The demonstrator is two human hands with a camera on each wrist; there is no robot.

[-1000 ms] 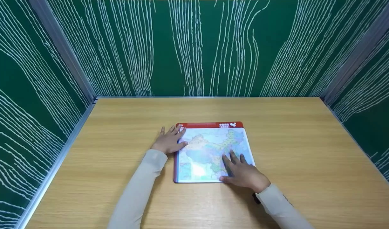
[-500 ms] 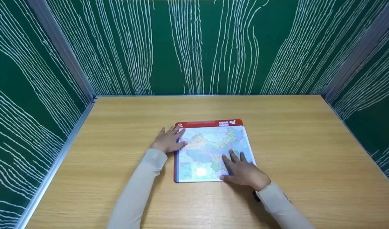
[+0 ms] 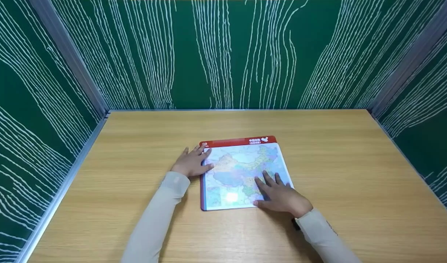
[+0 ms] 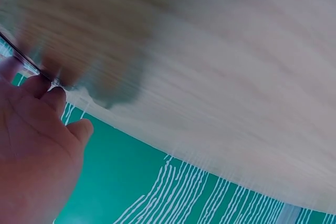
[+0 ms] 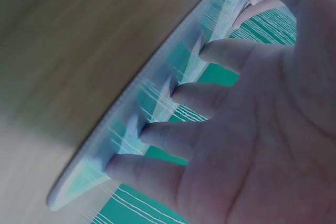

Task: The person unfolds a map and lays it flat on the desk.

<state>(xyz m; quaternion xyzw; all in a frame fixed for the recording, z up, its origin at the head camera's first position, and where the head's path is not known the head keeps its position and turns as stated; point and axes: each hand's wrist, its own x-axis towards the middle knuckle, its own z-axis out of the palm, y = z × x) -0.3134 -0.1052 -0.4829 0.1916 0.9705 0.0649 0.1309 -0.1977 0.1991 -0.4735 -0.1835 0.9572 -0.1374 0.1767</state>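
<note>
A flat, glossy map board (image 3: 229, 177) with a red header strip (image 3: 229, 142) lies in the middle of the wooden table in the head view. Across its upper left edge rests my left hand (image 3: 190, 163), fingers spread and fingertips on the corner of the red strip. My right hand (image 3: 282, 197) is spread over the lower right part, its fingertips touching the printed surface. Seen from the right wrist, the fingers (image 5: 152, 177) meet the shiny board face (image 5: 84, 177). The left wrist view has the left hand (image 4: 39, 140) at a thin dark edge.
The wooden table (image 3: 136, 135) extends around the board on all sides. Green panels with wavy white lines (image 3: 201, 54) enclose the back and both sides, joined by grey metal posts (image 3: 68, 54). A bright light reflection shows on the board's lower left.
The board has turned slightly counterclockwise; its upper right corner has shifted a little away and to the left. Both hands stay on it in nearly the same places.
</note>
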